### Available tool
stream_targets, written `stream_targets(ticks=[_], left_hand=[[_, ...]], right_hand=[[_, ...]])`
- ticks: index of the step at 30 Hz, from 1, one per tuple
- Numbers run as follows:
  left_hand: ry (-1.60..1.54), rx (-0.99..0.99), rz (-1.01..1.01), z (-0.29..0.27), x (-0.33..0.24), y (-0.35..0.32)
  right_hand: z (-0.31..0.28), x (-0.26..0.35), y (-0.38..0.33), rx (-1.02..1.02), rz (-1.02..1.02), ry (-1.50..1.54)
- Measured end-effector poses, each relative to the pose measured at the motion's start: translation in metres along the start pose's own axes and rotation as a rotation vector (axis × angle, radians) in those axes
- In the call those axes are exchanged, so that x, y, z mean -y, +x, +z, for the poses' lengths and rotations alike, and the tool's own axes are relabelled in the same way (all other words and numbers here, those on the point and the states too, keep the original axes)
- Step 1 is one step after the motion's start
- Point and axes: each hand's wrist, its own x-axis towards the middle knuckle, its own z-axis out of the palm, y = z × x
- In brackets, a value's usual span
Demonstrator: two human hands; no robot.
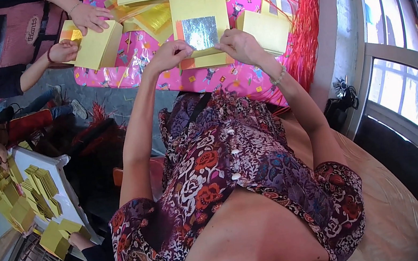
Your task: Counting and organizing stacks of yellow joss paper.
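Note:
A yellow paper sheet with a silver foil square (199, 32) lies over a stack of yellow paper (198, 3) near the table's front edge. At the sheet's near left corner my left hand (172, 55) is closed in a pinch. My right hand (241, 47) pinches the near right corner, its wrist wearing a bracelet. An orange strip shows along the sheet's left side. The fingertips hide both corners, and how many sheets they grip cannot be made out.
More yellow paper stacks (265, 30) stand right and behind on the pink patterned tablecloth (201, 80). Red plastic strands (309, 23) hang at the right edge. At the left, a co-worker's hands (90, 19) handle another stack. A white table (69, 186) bears folded yellow paper.

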Motion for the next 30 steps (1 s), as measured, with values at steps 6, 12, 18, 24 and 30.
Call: stream_targets(ticks=[6, 12, 18, 24, 30], left_hand=[[0.348, -0.206, 0.243, 0.002, -0.037, -0.021], [0.52, -0.354, 0.247, -0.011, -0.046, -0.025], [0.427, -0.413, 0.299, -0.025, -0.074, -0.026], [0.355, -0.429, 0.231, -0.035, -0.099, -0.03], [0.278, -0.462, -0.031, -0.04, -0.125, -0.026]], right_hand=[[-0.019, 0.01, -0.007, -0.051, 0.042, -0.046], [-0.048, 0.025, -0.01, 0.02, 0.032, 0.049], [-0.086, 0.048, -0.025, -0.058, -0.114, 0.255], [-0.089, 0.051, -0.022, -0.126, 0.075, 0.381], [-0.075, 0.047, -0.006, -0.357, 0.336, 0.394]])
